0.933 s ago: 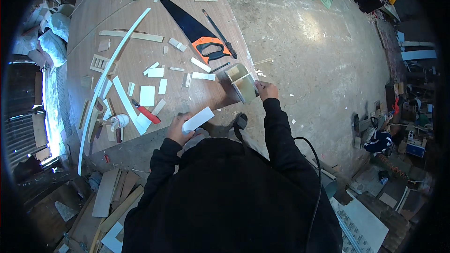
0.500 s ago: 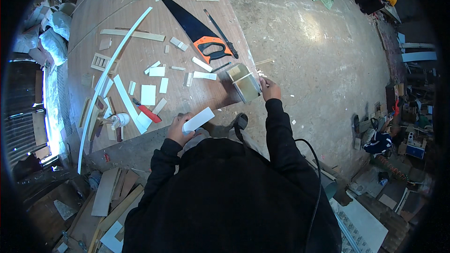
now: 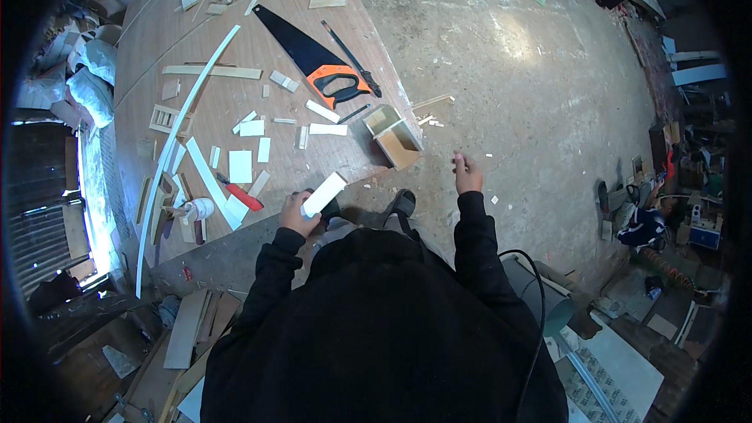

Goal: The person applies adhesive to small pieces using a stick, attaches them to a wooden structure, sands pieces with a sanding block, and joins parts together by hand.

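My left hand (image 3: 298, 213) is closed around one end of a white rectangular strip of board (image 3: 323, 195), held up just off the table's near edge. To the right, beyond the table, my right hand (image 3: 468, 175) hovers over the floor with its fingers curled together; anything between the fingertips is too small to make out. Between the two hands a small open wooden box (image 3: 403, 150) with a divider across it sits at the table's corner. Close to the box lie a dark pencil-like stick (image 3: 355, 113) and a white strip (image 3: 327, 129).
The wooden table (image 3: 235, 98) carries a handsaw (image 3: 337, 82), a thin dark file-like tool (image 3: 350, 59), a red-handled knife (image 3: 241, 194), a long curved white strip (image 3: 188, 98), a white container (image 3: 202, 207) and several offcuts. Another person (image 3: 644, 223) sits at the far right.
My right hand has left the box and moved right and slightly down, over the floor. The white strip in my left hand has shifted a little left and tilted more upright.
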{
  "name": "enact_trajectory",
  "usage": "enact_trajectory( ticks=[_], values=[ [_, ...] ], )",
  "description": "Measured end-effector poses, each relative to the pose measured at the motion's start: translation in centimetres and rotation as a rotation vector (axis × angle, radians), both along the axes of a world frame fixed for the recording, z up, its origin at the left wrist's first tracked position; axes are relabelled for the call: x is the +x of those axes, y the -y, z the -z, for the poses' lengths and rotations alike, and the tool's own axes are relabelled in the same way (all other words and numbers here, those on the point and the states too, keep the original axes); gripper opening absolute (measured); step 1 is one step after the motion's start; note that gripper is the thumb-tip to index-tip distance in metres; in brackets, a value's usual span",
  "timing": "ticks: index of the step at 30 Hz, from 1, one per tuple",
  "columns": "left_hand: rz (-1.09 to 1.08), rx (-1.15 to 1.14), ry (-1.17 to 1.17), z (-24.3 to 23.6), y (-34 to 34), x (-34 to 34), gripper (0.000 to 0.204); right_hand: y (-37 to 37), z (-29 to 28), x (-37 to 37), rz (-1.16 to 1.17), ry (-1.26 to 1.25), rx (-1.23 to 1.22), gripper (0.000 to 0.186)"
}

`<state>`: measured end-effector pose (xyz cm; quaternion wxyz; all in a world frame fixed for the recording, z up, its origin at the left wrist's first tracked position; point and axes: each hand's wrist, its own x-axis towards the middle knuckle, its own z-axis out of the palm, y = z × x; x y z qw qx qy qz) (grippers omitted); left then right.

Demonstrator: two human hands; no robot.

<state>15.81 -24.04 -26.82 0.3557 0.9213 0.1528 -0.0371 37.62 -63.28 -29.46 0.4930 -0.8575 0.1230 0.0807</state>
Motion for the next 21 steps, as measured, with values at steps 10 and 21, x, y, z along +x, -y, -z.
enact_trajectory(
  ticks=[10,21],
  values=[
    [-0.266,-0.013,-0.010,3.2,5.9,0.5,0.049,4.7,4.0,-4.2,-0.513,-0.415,0.073,0.034],
    [-0.446,0.039,-0.057,1.7,11.2,-4.8,0.050,8.3,5.8,-0.9,-0.442,-0.454,0.155,0.029]
  ],
)
